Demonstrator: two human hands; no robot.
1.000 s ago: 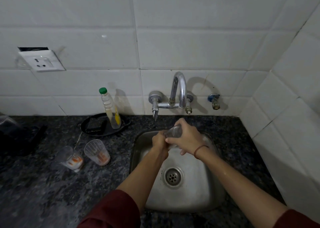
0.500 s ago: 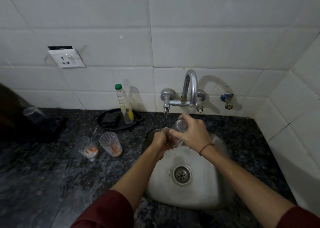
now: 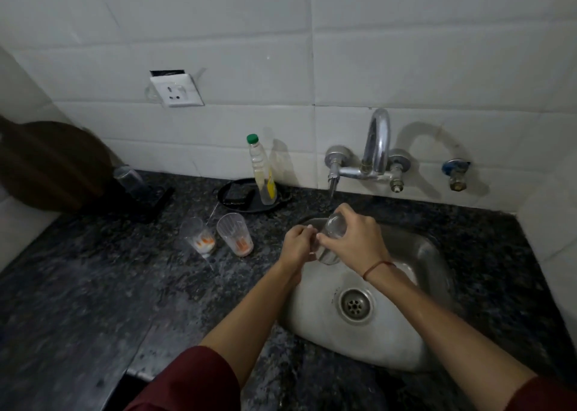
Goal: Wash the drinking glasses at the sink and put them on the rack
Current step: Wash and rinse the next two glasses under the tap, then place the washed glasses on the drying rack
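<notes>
Since a second ago my view has swung left; my hands stay over the sink [image 3: 427,254]. My right hand [image 3: 356,242] clasps the glass [image 3: 332,235] under the tap [image 3: 371,160]; my left hand [image 3: 296,245] pinches its rim. I should turn it slowly, rinsing inside. Two dirty glasses [image 3: 218,238] holding orange dregs wait on the counter [image 3: 93,285].

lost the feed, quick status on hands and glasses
Right hand gripping glass over sink, left hand rubbing it. Two dirty glasses waiting on counter. Nothing blocking.
</notes>
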